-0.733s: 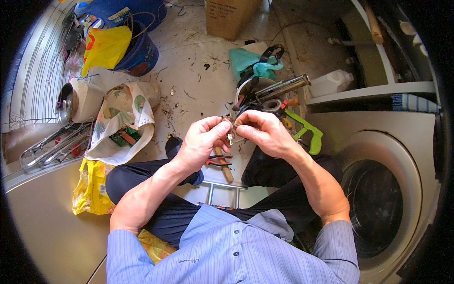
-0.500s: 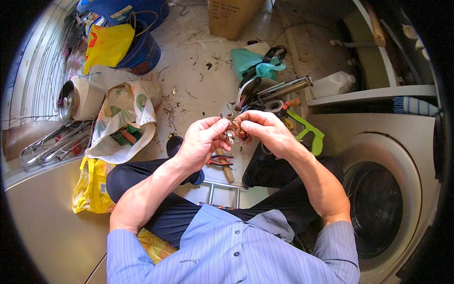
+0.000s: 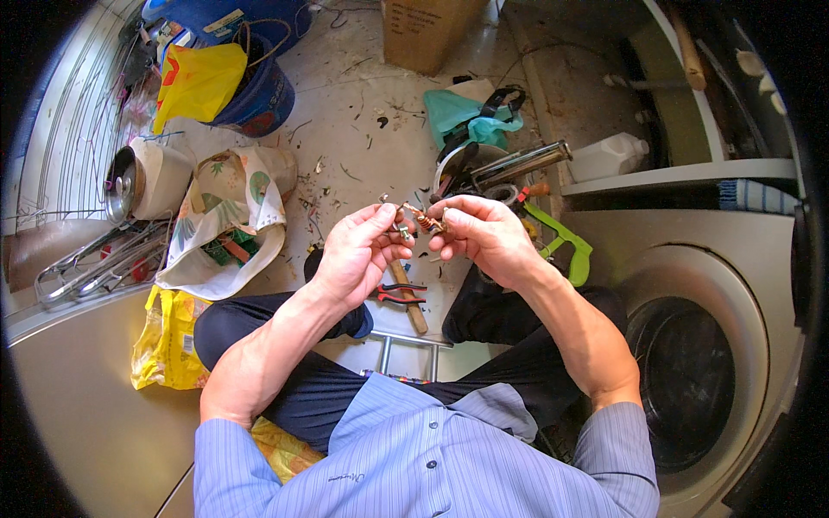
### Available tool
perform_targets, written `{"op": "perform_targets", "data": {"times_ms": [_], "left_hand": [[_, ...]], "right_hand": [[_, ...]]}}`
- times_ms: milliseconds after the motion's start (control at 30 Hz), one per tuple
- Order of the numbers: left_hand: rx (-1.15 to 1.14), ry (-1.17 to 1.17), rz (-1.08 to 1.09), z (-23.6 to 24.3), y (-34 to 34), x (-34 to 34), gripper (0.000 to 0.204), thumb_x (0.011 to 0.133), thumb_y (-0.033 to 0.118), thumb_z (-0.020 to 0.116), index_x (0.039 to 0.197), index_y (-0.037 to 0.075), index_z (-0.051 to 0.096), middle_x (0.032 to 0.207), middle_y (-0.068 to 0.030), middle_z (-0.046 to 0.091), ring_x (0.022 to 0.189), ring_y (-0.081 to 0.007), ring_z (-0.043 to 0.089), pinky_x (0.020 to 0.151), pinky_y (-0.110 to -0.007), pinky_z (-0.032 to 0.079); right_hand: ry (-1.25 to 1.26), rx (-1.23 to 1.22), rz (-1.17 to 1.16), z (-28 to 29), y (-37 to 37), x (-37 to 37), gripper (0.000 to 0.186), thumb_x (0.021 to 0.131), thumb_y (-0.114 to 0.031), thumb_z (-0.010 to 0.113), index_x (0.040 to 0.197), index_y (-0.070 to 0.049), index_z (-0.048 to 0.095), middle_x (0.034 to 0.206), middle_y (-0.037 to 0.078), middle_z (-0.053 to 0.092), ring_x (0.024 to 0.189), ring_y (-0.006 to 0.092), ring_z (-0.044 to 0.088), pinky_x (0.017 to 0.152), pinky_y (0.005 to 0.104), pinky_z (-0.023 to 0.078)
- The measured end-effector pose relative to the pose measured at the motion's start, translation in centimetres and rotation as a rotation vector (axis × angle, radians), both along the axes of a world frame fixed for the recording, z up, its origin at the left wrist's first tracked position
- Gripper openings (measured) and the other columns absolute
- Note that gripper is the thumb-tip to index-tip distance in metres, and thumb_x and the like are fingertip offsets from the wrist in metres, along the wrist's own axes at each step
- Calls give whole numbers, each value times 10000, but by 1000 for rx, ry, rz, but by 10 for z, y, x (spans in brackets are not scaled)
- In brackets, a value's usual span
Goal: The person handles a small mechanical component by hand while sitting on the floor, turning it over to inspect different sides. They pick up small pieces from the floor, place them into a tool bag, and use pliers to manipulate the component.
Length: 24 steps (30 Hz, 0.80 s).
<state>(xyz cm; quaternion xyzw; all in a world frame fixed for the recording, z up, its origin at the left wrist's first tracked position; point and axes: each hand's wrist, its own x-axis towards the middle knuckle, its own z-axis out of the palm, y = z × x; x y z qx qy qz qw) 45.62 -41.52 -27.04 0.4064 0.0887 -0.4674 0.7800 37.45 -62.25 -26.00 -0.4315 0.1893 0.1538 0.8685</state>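
Observation:
In front of my chest, my left hand [image 3: 354,255] pinches a small silvery metal fitting [image 3: 404,231] between thumb and fingers. A short coil of copper wire [image 3: 427,223] is gripped by my right hand [image 3: 488,240], its left end reaching toward the fitting. Whether coil and fitting are joined, I cannot tell. Below the hands, on the floor between my legs, lie pliers [image 3: 401,294] with red and black handles. They rest across a wooden handle [image 3: 413,312] whose upper end is hidden. Closer to me is a silver metal frame [image 3: 410,339] with crossbars.
At left are a patterned cloth bag [image 3: 221,246], a blue bucket [image 3: 259,102] and a yellow bag [image 3: 168,341]. A green-handled saw [image 3: 566,242] and metal scrap [image 3: 522,162] lie to the right, beside a front-loading washing machine [image 3: 743,293]. A cardboard box [image 3: 423,34] stands ahead.
My hands have moved slightly apart, left hand going left. The copper coil, mostly covered by my fingers before, now shows between the hands.

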Motion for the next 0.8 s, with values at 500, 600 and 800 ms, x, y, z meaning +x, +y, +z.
{"op": "perform_targets", "data": {"times_ms": [500, 600, 800], "left_hand": [[55, -14, -5, 0, -3, -3, 256, 1036, 236, 529, 1090, 9, 633, 957, -82, 678, 799, -151, 654, 704, -281, 562], [34, -4, 1, -1, -3, -4, 245, 1036, 231, 530, 1083, 15, 634, 961, -81, 683, 794, -150, 656, 702, -279, 562], [14, -34, 41, 3, -2, -2, 212, 1036, 210, 531, 1053, 23, 629, 974, -89, 687, 795, -144, 657, 704, -267, 561]], "right_hand": [[3, 103, -3, -4, -6, -3, 209, 1021, -219, 552, 1062, -20, 602, 868, 58, 620, 716, 142, 631, 602, 257, 524], [-4, 142, -22, 5, 2, -4, 190, 993, -194, 596, 1072, -22, 599, 889, 51, 620, 733, 137, 625, 627, 258, 520], [-96, -179, 9, 3, 9, -5, 199, 917, -145, 690, 1041, -11, 611, 840, 13, 610, 696, 83, 571, 627, 227, 473]]}}
